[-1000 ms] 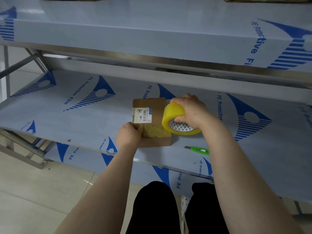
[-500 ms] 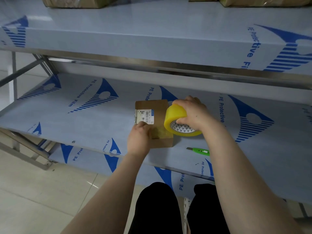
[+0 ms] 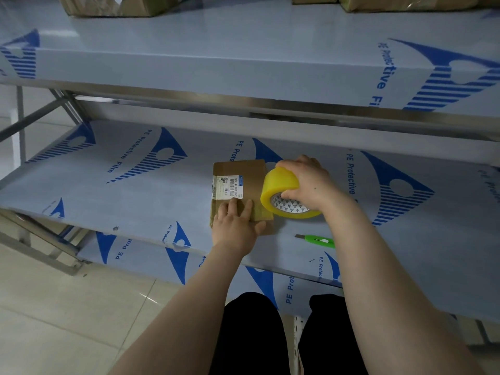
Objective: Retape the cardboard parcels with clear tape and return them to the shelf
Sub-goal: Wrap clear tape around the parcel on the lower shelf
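We see left hand [image 3: 234, 226] flat on parcel [image 3: 240, 171], fingers straight — right hand [image 3: 309, 182] curled round tape roll [image 3: 280, 188] at parcel's 3 o'clock.

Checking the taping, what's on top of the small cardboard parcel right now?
A white label and the left hand pressing flat on the parcel. What lies under the hand is hidden.

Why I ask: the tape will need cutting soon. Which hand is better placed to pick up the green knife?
Probably the left hand: it lies flat on the parcel, holding nothing, and the green knife lies just to its right on the shelf. The right hand grips the tape roll.
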